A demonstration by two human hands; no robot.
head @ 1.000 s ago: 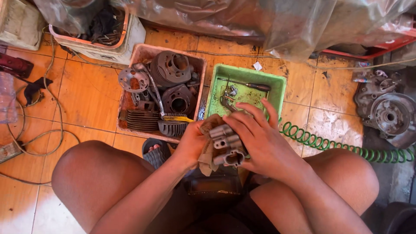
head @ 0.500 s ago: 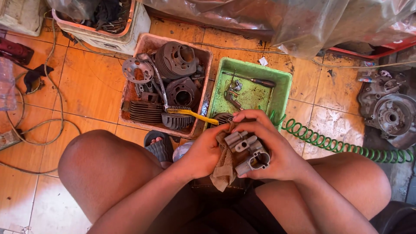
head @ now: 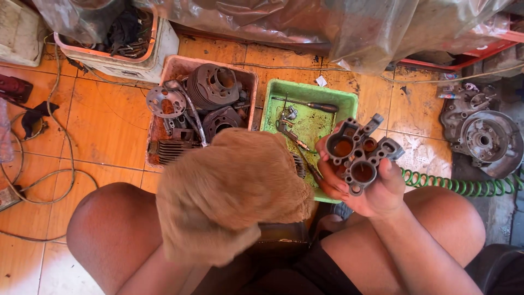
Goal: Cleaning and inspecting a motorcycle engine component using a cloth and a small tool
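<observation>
My right hand (head: 371, 191) grips a grey metal carburettor body (head: 358, 152) with round rust-coloured bores, held up over the right end of the green tray (head: 349, 104). A tan rag (head: 229, 191) is lifted in front of me and covers my left hand completely; the hand itself is hidden under the cloth. The rag blocks part of the pink tray and the near left corner of the green tray. My bare knees (head: 114, 229) frame the lower view.
A pink tray (head: 180, 68) holds finned engine cylinders (head: 213, 84) and a round plate (head: 165, 101). The green tray carries a screwdriver (head: 314, 105) and small parts. An engine casing (head: 483, 136) and green coiled hose (head: 464, 186) lie right. Cables (head: 38, 180) trail left. Plastic sheeting (head: 327, 22) hangs behind.
The two hands have separated: the rag came off the carburettor body and rose to the left, while my right hand turned the part and lifted it to the right.
</observation>
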